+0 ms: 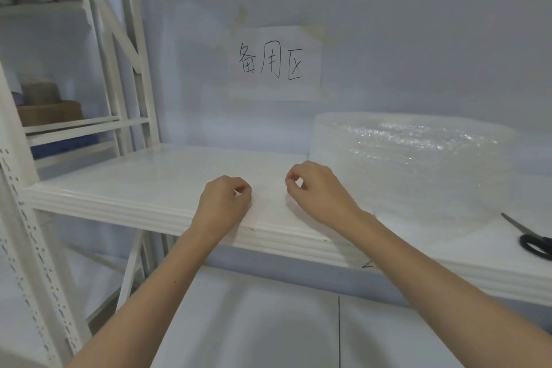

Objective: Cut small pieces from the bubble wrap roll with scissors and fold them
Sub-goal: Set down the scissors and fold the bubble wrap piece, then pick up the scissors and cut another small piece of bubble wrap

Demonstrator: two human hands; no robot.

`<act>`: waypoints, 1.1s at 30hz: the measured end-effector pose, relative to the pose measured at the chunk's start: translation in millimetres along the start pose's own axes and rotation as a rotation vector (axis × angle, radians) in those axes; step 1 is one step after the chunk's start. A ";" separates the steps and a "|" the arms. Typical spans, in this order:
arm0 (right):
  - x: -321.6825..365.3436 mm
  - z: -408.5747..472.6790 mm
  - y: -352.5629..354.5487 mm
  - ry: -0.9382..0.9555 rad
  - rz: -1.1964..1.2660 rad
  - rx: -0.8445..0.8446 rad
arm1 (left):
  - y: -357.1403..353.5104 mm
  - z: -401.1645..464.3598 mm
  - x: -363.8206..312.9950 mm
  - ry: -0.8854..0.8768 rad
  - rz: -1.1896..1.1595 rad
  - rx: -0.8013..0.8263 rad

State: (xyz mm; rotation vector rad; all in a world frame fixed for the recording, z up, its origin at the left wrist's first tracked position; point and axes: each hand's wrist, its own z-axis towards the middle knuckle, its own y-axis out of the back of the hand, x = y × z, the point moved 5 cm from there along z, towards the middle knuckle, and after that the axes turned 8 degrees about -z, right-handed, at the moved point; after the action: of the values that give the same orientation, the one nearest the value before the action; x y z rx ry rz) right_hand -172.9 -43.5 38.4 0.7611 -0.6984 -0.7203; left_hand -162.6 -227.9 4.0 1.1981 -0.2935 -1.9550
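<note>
A large bubble wrap roll lies on the right side of the white shelf, against the back wall. Black-handled scissors rest on the shelf at the far right, away from both hands. A small, faint, see-through bubble wrap piece lies flat near the shelf's front edge. My left hand pinches its far left corner with thumb and forefinger. My right hand pinches its far right corner the same way. The piece is hard to make out against the white shelf.
A paper sign with handwriting is taped to the back wall. To the left stands a white metal rack with a cardboard box on it. Below the shelf is a lower white surface.
</note>
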 end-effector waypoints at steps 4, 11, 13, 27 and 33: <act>-33.9 -68.5 73.8 -0.120 0.099 -0.202 | 2.7 -3.3 -12.7 -0.053 -0.013 -0.043; -148.7 -154.1 181.3 -0.482 -0.274 -0.473 | -38.8 -33.6 -89.2 -0.161 -0.212 0.088; -181.1 -168.2 187.6 -0.596 -0.439 -0.351 | -59.4 -44.7 -113.5 -0.164 -0.282 0.168; -219.6 -174.6 190.2 -0.784 -0.485 0.176 | -139.0 -90.2 -195.9 -0.097 -0.391 0.456; -210.2 -182.3 203.7 -0.839 -0.456 0.349 | -139.4 -95.1 -207.3 -0.075 -0.449 0.414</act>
State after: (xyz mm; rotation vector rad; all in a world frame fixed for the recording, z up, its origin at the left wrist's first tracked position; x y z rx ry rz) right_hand -87.1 290.5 42.5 0.9480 -1.4609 -1.3873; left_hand -108.8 33.9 8.6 1.5599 -0.5241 -2.4086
